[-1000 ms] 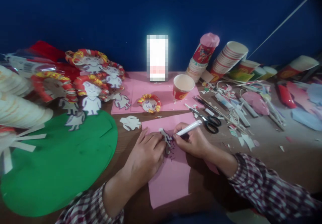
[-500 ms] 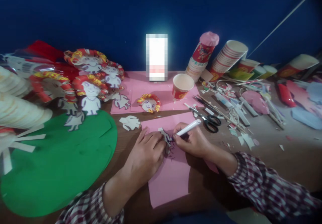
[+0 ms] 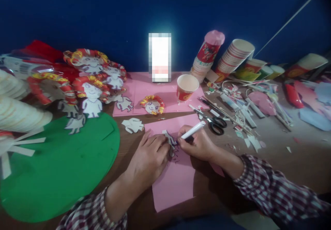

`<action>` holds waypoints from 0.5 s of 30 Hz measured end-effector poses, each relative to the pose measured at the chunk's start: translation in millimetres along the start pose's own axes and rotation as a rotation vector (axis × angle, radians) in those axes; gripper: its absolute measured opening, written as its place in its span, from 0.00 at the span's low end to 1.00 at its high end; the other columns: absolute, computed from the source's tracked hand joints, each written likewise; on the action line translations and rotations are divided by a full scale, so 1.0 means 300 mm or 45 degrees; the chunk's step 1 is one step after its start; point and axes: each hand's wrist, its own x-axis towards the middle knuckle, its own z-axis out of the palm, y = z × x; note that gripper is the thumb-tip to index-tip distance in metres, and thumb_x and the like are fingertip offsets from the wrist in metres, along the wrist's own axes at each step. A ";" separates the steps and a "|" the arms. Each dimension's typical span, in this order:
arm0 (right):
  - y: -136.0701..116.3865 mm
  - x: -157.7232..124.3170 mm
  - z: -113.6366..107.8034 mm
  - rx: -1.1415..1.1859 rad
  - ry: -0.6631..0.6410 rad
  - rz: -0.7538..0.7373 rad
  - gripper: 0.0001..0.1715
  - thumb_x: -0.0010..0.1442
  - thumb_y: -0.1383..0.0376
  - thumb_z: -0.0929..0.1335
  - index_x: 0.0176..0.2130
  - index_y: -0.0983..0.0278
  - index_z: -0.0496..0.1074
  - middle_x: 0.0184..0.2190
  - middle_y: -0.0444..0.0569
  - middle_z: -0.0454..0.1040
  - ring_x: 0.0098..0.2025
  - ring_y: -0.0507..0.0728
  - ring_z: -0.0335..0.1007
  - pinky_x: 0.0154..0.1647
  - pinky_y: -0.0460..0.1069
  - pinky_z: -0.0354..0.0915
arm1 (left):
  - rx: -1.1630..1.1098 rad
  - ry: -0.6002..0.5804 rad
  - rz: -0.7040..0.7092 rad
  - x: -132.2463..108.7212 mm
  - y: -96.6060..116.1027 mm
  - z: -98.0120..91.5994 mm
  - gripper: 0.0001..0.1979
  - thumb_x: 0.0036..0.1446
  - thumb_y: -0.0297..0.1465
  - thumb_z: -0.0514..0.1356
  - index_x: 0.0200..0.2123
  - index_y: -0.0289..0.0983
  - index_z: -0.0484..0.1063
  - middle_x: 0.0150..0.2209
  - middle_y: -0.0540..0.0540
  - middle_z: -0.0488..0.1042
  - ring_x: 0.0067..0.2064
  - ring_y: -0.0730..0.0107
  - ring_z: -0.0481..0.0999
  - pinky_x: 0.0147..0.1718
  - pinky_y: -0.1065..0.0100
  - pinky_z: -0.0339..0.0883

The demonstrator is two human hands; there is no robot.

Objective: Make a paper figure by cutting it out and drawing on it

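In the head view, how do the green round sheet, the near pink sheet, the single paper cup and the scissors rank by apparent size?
1. green round sheet
2. near pink sheet
3. scissors and single paper cup: they look about alike, so I do not rank them.

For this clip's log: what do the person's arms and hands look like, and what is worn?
Both arms wear long sleeves of dark red and white checked cloth, the left sleeve and the right sleeve each ending above the wrist. The left hand and right hand are bare: no gloves, and no ring or watch shows.
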 end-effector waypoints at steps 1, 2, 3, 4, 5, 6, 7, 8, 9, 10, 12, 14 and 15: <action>0.000 0.000 0.000 0.001 0.001 0.001 0.04 0.54 0.65 0.66 0.29 0.64 0.67 0.21 0.41 0.65 0.23 0.49 0.58 0.23 0.44 0.56 | -0.001 0.001 -0.002 0.000 0.000 0.000 0.09 0.59 0.25 0.52 0.40 0.34 0.70 0.44 0.41 0.72 0.48 0.59 0.71 0.58 0.45 0.54; -0.001 0.001 0.000 0.004 0.002 -0.001 0.04 0.54 0.65 0.67 0.29 0.64 0.67 0.21 0.41 0.65 0.23 0.49 0.58 0.23 0.44 0.56 | -0.002 0.001 -0.004 0.000 0.000 0.000 0.09 0.59 0.25 0.52 0.40 0.34 0.70 0.44 0.41 0.72 0.48 0.59 0.71 0.58 0.45 0.54; -0.001 0.001 0.000 0.009 0.005 -0.005 0.04 0.54 0.65 0.67 0.29 0.64 0.67 0.21 0.41 0.65 0.23 0.49 0.59 0.23 0.44 0.56 | -0.003 0.003 -0.005 -0.001 0.000 0.000 0.09 0.60 0.25 0.52 0.40 0.34 0.70 0.44 0.41 0.72 0.48 0.59 0.71 0.58 0.45 0.54; -0.001 0.001 0.000 0.015 0.002 -0.009 0.04 0.54 0.65 0.67 0.29 0.64 0.67 0.21 0.41 0.66 0.23 0.49 0.59 0.22 0.43 0.56 | -0.003 0.005 -0.004 -0.001 -0.001 0.000 0.09 0.60 0.25 0.51 0.39 0.35 0.70 0.44 0.41 0.72 0.48 0.59 0.71 0.58 0.45 0.54; 0.000 0.001 0.000 0.018 -0.002 -0.012 0.04 0.54 0.65 0.67 0.29 0.64 0.67 0.21 0.41 0.66 0.22 0.49 0.58 0.22 0.43 0.56 | -0.003 0.008 -0.003 -0.002 -0.001 0.001 0.09 0.60 0.26 0.51 0.39 0.35 0.70 0.43 0.41 0.72 0.48 0.59 0.71 0.58 0.46 0.54; 0.000 0.001 -0.001 0.019 -0.006 -0.018 0.04 0.54 0.65 0.67 0.30 0.64 0.67 0.21 0.41 0.67 0.22 0.49 0.59 0.22 0.43 0.56 | -0.001 0.010 -0.002 -0.002 -0.002 0.002 0.09 0.60 0.26 0.51 0.40 0.35 0.70 0.44 0.41 0.72 0.48 0.59 0.71 0.58 0.46 0.54; 0.000 0.001 -0.001 0.019 -0.009 -0.023 0.04 0.54 0.65 0.67 0.30 0.64 0.67 0.22 0.41 0.67 0.22 0.49 0.59 0.22 0.43 0.56 | 0.000 0.009 -0.003 -0.002 -0.002 0.003 0.09 0.60 0.26 0.51 0.40 0.35 0.70 0.44 0.41 0.72 0.48 0.59 0.71 0.58 0.46 0.54; 0.001 0.001 -0.001 0.017 -0.006 -0.028 0.03 0.54 0.65 0.67 0.30 0.64 0.67 0.22 0.41 0.67 0.23 0.49 0.59 0.23 0.43 0.57 | 0.002 0.008 -0.006 -0.002 -0.002 0.004 0.09 0.60 0.26 0.51 0.40 0.35 0.70 0.44 0.42 0.72 0.48 0.59 0.71 0.58 0.46 0.53; 0.001 0.001 -0.002 0.015 -0.003 -0.035 0.03 0.54 0.66 0.67 0.30 0.64 0.67 0.22 0.41 0.68 0.23 0.49 0.59 0.23 0.43 0.57 | 0.004 0.006 -0.009 -0.002 -0.002 0.005 0.09 0.60 0.26 0.51 0.40 0.35 0.70 0.44 0.42 0.72 0.48 0.59 0.71 0.58 0.46 0.53; 0.001 0.000 -0.002 0.014 0.001 -0.041 0.03 0.54 0.66 0.67 0.30 0.64 0.67 0.22 0.41 0.68 0.23 0.49 0.60 0.24 0.44 0.57 | 0.005 0.004 -0.011 -0.002 -0.002 0.006 0.09 0.60 0.26 0.51 0.40 0.35 0.70 0.44 0.42 0.72 0.48 0.59 0.71 0.58 0.46 0.53; 0.002 0.000 -0.002 0.012 0.005 -0.052 0.02 0.53 0.66 0.67 0.29 0.64 0.67 0.22 0.41 0.68 0.24 0.49 0.60 0.24 0.44 0.57 | 0.010 0.003 -0.013 -0.002 -0.001 0.006 0.09 0.60 0.26 0.51 0.40 0.35 0.70 0.44 0.42 0.72 0.48 0.59 0.71 0.58 0.46 0.53; 0.002 0.000 -0.001 0.005 0.008 -0.057 0.02 0.53 0.67 0.67 0.29 0.64 0.67 0.22 0.41 0.68 0.23 0.49 0.60 0.24 0.44 0.57 | 0.013 0.002 -0.013 -0.002 -0.001 0.005 0.09 0.60 0.26 0.51 0.40 0.35 0.70 0.44 0.42 0.72 0.48 0.60 0.71 0.58 0.46 0.53; 0.002 0.000 -0.001 0.000 0.008 -0.060 0.02 0.53 0.67 0.67 0.29 0.64 0.67 0.22 0.41 0.67 0.23 0.49 0.60 0.24 0.44 0.57 | 0.012 -0.001 -0.010 -0.001 -0.001 0.004 0.09 0.60 0.26 0.51 0.40 0.35 0.70 0.44 0.42 0.72 0.48 0.60 0.71 0.58 0.46 0.53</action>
